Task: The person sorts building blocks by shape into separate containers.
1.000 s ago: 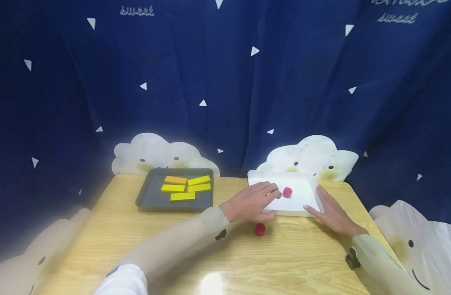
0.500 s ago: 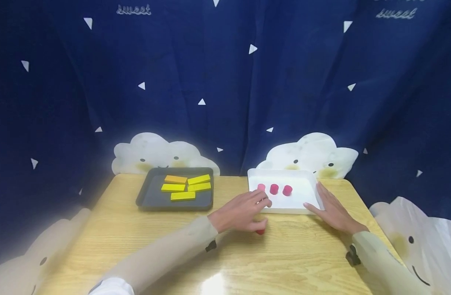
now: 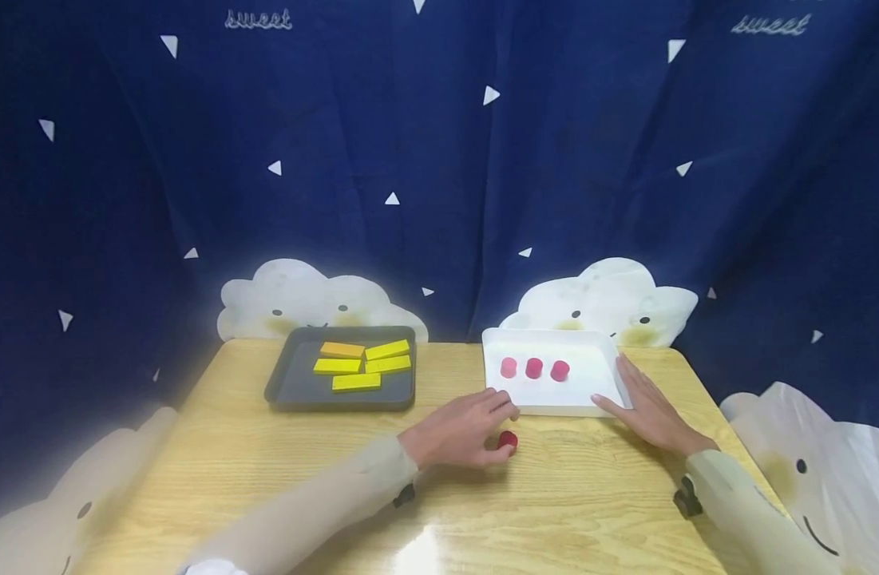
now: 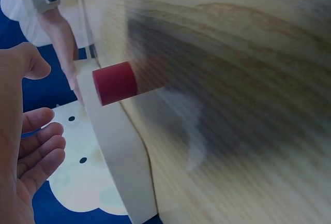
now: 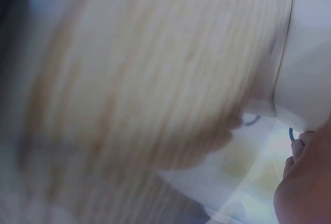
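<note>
A red cylinder block stands on the table just in front of the white tray. My left hand is around it from the left, with thumb and fingers spread apart. In the left wrist view, a gap shows between the red cylinder and the fingers. Inside the tray stand a light pink cylinder, a dark pink cylinder and another pink cylinder in a row. My right hand rests against the tray's right side, fingers straight along the outside and thumb over the front corner.
To the left, a dark grey tray holds several yellow blocks and an orange block. The wooden table ends at the back against a navy curtain with cloud shapes.
My left hand has drawn back from over the white tray to the red cylinder in front, uncovering the light and dark pink cylinders. The right hand stays at the tray's side.
</note>
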{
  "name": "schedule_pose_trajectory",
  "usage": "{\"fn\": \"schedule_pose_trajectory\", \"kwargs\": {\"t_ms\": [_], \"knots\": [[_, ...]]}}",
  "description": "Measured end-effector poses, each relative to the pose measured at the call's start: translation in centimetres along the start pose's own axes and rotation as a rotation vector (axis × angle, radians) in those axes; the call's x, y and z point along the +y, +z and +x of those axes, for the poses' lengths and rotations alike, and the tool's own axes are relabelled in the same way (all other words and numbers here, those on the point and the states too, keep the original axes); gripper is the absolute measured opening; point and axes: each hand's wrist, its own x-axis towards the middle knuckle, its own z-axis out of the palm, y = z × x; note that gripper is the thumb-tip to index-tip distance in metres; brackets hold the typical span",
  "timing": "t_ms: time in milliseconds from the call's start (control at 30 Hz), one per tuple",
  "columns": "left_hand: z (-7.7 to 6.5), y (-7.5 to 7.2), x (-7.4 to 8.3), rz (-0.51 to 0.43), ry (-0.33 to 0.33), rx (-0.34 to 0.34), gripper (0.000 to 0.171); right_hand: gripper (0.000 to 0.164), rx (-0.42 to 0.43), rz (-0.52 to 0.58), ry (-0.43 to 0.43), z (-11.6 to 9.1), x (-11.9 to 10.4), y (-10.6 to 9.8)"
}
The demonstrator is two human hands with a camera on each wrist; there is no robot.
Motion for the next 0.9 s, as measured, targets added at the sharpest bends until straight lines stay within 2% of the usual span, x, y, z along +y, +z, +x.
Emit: {"fn": "schedule_pose_trajectory", "kwargs": {"t_ms": [400,700,900], "knots": [[-0.3,1.5,-0.4,-0.003,-0.029,-0.050,0.041,0.111,0.000,0.004,0.005,-0.3,-0.5,-0.3],[-0.2,2.1,-0.5,-0.019,-0.068,-0.131,0.040,0.111,-0.003,0.007,0.002,-0.1,-0.2,-0.1],[0.2,2.5,-0.3,-0.014,-0.049,-0.137,0.035,0.112,-0.004,0.003,0.011,0.0,0.1,0.1]]}}
